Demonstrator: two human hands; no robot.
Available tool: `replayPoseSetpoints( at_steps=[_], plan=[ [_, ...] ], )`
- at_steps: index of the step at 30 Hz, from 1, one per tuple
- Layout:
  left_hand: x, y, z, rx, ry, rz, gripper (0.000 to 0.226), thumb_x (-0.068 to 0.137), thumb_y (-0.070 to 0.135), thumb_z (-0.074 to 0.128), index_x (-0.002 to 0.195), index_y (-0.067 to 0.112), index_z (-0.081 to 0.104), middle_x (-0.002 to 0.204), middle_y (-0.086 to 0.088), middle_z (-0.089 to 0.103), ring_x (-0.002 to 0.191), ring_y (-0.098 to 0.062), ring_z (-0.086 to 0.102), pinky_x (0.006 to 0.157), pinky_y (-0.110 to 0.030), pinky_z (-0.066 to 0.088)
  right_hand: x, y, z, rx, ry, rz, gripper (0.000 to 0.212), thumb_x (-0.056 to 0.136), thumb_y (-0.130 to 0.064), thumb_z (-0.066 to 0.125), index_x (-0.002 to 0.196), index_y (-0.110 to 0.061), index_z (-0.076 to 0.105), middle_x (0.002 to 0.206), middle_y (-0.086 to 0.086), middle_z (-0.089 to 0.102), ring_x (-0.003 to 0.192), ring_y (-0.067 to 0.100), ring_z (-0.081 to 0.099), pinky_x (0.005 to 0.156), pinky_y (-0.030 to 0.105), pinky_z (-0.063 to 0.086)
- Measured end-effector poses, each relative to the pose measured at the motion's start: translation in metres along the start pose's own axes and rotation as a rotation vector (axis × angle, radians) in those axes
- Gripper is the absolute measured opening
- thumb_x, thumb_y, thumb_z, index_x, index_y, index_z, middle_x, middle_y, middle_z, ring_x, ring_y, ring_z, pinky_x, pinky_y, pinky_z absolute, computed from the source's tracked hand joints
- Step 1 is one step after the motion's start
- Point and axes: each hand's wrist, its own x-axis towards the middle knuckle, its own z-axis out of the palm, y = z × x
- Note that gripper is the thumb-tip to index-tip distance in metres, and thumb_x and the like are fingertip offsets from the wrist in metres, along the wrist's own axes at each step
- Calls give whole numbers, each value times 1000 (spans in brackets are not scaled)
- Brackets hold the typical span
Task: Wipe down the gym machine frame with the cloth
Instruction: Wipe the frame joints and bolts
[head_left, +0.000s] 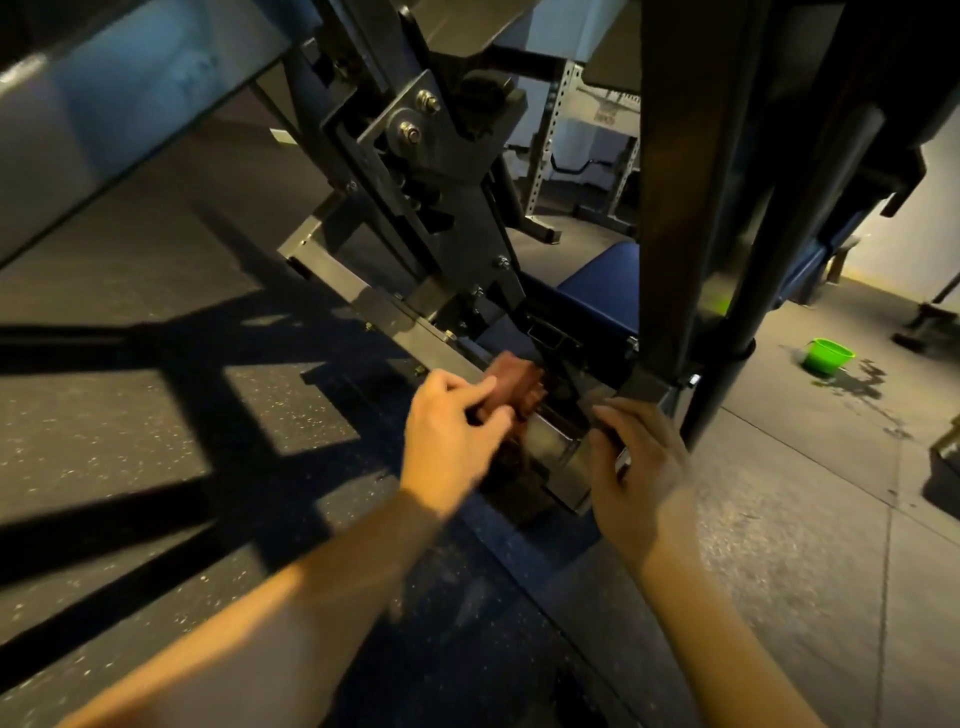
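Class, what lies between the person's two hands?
Head view: a shiny frame section lies between the left hand, holding the cloth, and the right hand.

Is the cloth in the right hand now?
No, the left hand pinches the brown cloth while the right hand grips the frame.

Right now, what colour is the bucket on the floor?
The bucket is bright green, clearest in the head view.

Machine frame (395, 317): matt grey metal. Cloth (511, 384): reddish-brown fabric. Floor (130, 415): rough speckled rubber. Bucket (827, 356): glossy green plastic.
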Motion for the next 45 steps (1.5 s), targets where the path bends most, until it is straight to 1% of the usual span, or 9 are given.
replayPoseSetpoints(
  at_steps=[4,10,15,21,25,30,34,38,45],
  plan=[
    [29,-21,-14,-4,122,-172,44,89,27,79,130,14,70,112,-1,58,93,-4,55,76,3,36,-1,3,6,9,17,-3,18,93,-3,67,110,-6,74,118,4,64,106,22,62,88,45,54],
    [-18,13,8,26,-89,120,38,95,32,67,132,21,68,107,7,47,94,-5,47,79,-7,36,-4,-6,7,-11,18,47,20,92,-5,67,111,-9,72,122,3,61,110,18,56,91,41,49],
    [21,-19,-13,15,80,-162,36,93,28,72,128,19,70,109,-1,61,95,-8,60,76,3,35,-6,-13,6,12,37,82,19,90,-1,68,107,-8,74,120,2,62,109,21,59,92,43,51],
    [-13,15,-3,-10,-166,160,38,94,27,69,130,18,69,107,6,48,94,7,46,80,2,31,-4,-7,3,17,-6,82,20,89,-2,70,107,-10,73,122,2,61,109,21,59,92,46,53],
    [16,-12,-19,-4,0,-159,42,94,21,71,135,17,66,118,-1,56,91,0,51,77,5,35,-6,-10,1,48,1,69,18,90,-2,70,106,-10,74,123,1,62,108,20,61,90,47,56],
    [-6,12,-7,76,-246,121,36,95,26,65,131,24,68,109,2,52,93,-3,50,79,-9,35,-4,-12,0,40,-21,92,21,89,-2,70,108,-11,74,124,3,63,112,22,60,97,47,52],
    [16,5,-29,-4,-47,-265,37,95,16,67,132,19,69,119,2,71,103,-4,63,96,-18,46,-9,-14,-3,-1,-43,71,23,91,-4,69,112,-10,74,130,3,62,116,24,61,99,50,52],
    [9,33,-39,35,-266,-245,26,92,12,70,115,21,78,102,8,72,92,-5,65,85,-21,51,-10,-33,-1,-74,-89,105,25,89,-5,70,113,-12,73,130,4,63,112,27,64,96,53,52],
    [-7,55,-93,43,-131,176,34,87,17,74,120,19,75,103,11,63,96,7,58,86,-6,42,19,-101,6,952,-314,646,32,95,-36,69,124,-31,59,115,-8,71,108,10,70,97,35,54]
  ],
)
